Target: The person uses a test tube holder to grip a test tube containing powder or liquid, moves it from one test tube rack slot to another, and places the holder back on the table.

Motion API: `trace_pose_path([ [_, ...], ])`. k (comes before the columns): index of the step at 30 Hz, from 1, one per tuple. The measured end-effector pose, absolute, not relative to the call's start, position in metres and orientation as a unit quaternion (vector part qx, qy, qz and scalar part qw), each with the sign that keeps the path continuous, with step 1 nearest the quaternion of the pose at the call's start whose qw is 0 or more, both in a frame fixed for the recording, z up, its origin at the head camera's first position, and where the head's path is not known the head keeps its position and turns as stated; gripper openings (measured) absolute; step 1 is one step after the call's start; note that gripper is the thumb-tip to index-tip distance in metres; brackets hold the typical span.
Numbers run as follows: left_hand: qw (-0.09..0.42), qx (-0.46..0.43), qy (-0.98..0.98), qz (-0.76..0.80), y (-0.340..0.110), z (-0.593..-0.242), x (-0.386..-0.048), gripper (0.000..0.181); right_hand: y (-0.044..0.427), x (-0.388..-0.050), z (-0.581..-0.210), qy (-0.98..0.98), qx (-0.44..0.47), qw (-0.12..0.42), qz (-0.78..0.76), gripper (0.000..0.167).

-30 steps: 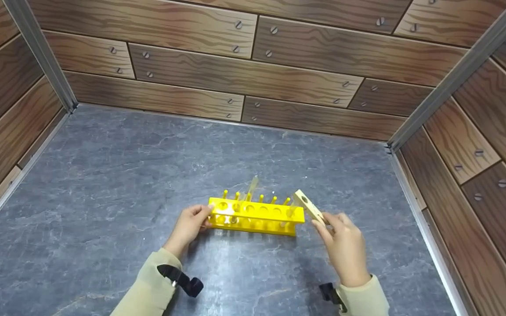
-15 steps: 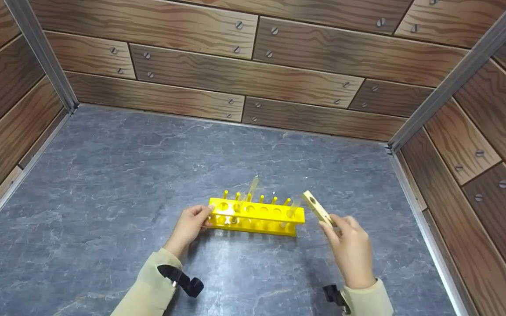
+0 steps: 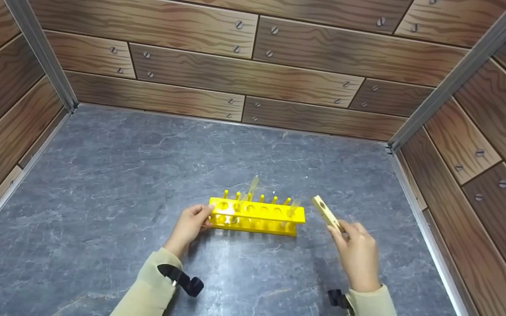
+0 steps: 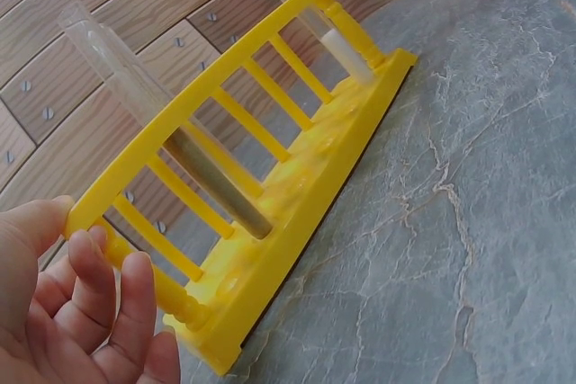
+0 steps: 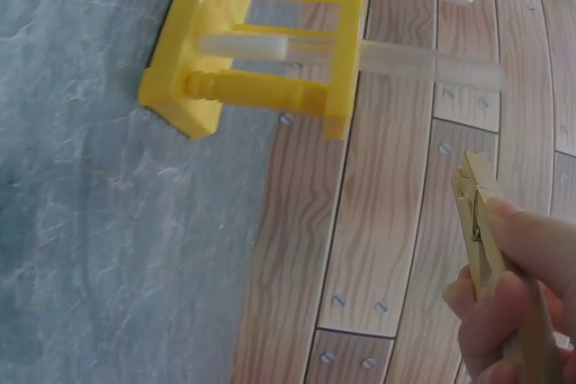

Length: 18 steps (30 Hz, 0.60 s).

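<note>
A yellow test tube rack (image 3: 257, 211) stands on the grey surface. My left hand (image 3: 191, 223) grips its left end, with the thumb on the upper bar in the left wrist view. A test tube with dark grey contents (image 4: 216, 182) stands towards the left end of the rack, and one with white contents (image 5: 243, 46) is in the right end hole. Another clear test tube (image 3: 253, 186) rises behind, by the back row of pegs. To the right of the rack, my right hand (image 3: 358, 254) holds a wooden test tube clamp (image 3: 327, 213) in the air, with nothing between its jaws.
Wood-patterned panels (image 3: 248, 61) stand behind and at both sides, joined by grey metal corner posts (image 3: 450, 79). The grey marbled surface (image 3: 147, 162) extends around the rack. Black camera straps (image 3: 180, 279) sit on both sleeves.
My right hand has moved right and slightly towards me with the clamp, away from the test tube at the rack's right end. The left hand and the rack have stayed put.
</note>
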<state>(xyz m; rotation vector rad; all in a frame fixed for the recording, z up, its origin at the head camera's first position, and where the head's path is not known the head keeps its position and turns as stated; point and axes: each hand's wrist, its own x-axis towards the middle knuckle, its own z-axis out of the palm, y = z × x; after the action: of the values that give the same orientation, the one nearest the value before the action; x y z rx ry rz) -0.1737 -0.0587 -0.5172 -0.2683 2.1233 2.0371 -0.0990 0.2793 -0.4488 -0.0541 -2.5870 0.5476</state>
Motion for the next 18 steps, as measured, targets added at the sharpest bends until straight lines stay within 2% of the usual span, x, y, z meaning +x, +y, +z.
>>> trace_pose_path([
  [10,0.101,-0.09,0.716,0.685,-0.06,-0.518,-0.173,0.026,0.289,-0.098,-0.468,-0.946,-0.03,0.243,0.215,0.026],
  [18,0.103,-0.091,0.715,0.685,-0.06,-0.514,-0.174,0.025,0.297,-0.097,-0.49,-0.953,-0.062,0.208,0.21,0.026],
])
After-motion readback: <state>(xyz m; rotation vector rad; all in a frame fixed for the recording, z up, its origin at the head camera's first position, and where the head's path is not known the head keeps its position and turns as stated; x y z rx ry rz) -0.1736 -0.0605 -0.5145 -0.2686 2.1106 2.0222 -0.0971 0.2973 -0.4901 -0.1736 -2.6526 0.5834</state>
